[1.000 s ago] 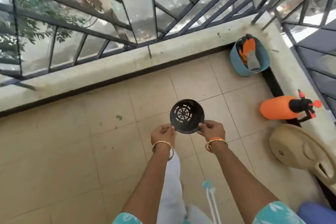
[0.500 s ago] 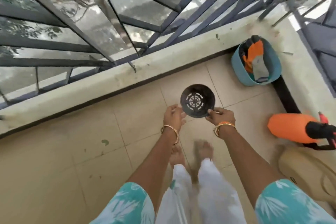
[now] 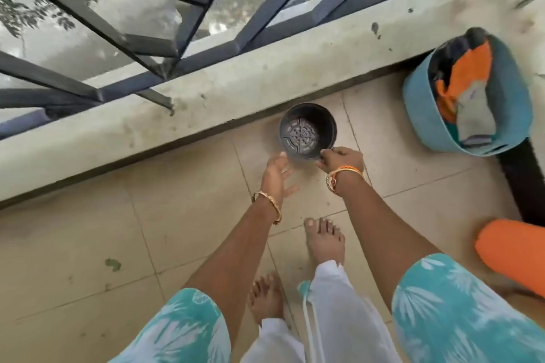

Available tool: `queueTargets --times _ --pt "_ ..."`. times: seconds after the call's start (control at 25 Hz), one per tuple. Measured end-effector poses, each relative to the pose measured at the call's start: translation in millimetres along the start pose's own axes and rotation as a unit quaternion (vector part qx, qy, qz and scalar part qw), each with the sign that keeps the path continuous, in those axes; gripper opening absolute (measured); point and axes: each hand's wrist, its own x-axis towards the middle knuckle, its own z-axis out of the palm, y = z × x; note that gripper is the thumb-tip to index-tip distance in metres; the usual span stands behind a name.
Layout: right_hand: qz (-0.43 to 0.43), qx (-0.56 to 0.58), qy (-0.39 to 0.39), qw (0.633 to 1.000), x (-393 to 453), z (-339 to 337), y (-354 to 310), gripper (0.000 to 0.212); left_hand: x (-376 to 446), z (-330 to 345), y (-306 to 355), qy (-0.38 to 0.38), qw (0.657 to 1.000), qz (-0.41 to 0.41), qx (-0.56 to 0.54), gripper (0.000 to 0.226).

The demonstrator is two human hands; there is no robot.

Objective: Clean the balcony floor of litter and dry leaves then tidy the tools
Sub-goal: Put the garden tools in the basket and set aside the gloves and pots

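A small black plastic plant pot [image 3: 306,130] with a slotted bottom is low over the tiled floor, close to the base of the balcony ledge [image 3: 206,91]. My right hand [image 3: 342,160] pinches its near rim. My left hand [image 3: 277,169] is just left of the pot, fingers straight and slightly blurred, its fingertips at the rim. A teal bucket [image 3: 507,103] in the right corner holds orange and grey gloves [image 3: 466,91]. An orange sprayer [image 3: 513,253] lies at the right edge.
Beige floor tiles [image 3: 88,230] carry a small green leaf scrap [image 3: 112,264] at the left. Dark metal railing bars [image 3: 182,0] rise above the ledge. My bare feet [image 3: 324,242] stand just behind the hands.
I have stepped toward the ledge and lowered the pot near its base. My left hand has let go of the rim and opened; the right still holds it.
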Motion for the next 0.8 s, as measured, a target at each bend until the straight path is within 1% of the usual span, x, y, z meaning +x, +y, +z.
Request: queueTargets --times 0.08,0.2,0.28,0.36,0.4,0.44,0.48,0.56,0.64,0.68,0.72,0.8 --pt "0.009 0.013 0.002 1.0 5 5 -4 0.013 12 4 2 -0.001 1.0 -0.012 -0.011 0.043" --pt "-0.021 -0.011 -0.004 1.0 5 7 -13 0.008 16 11 13 0.002 0.999 -0.026 -0.024 0.047" --pt "-0.022 -0.015 -0.014 1.0 5 5 -19 0.008 16 16 22 0.005 0.999 -0.04 -0.004 0.046" --pt "-0.019 -0.027 -0.017 0.999 2 2 -24 0.01 18 16 26 0.041 0.996 -0.046 0.062 0.045" --pt "-0.024 -0.068 -0.013 0.997 -3 -1 -27 0.01 16 14 27 0.074 0.989 -0.041 0.121 0.045" --pt "-0.039 -0.125 -0.007 0.991 -9 -6 -30 0.008 10 10 28 0.104 0.975 -0.025 0.197 0.045" --pt "-0.059 -0.183 -0.004 0.981 -21 -12 -34 0.009 0 6 28 0.129 0.951 -0.001 0.279 0.044" --pt "-0.134 -0.284 -0.018 0.949 -54 -25 -44 0.015 -33 -6 26 0.154 0.885 0.066 0.435 0.044" --pt "-0.236 -0.371 -0.043 0.897 -94 -40 -56 0.016 -77 -18 30 0.162 0.807 0.125 0.554 0.046" --pt "-0.294 -0.41 -0.052 0.862 -112 -47 -61 0.016 -97 -23 32 0.164 0.77 0.142 0.599 0.047" --pt "-0.353 -0.448 -0.065 0.819 -131 -53 -65 0.018 -118 -28 35 0.164 0.736 0.153 0.638 0.05" --pt "-0.443 -0.513 -0.085 0.73 -174 -65 -75 0.021 -162 -43 45 0.15 0.679 0.153 0.702 0.057"
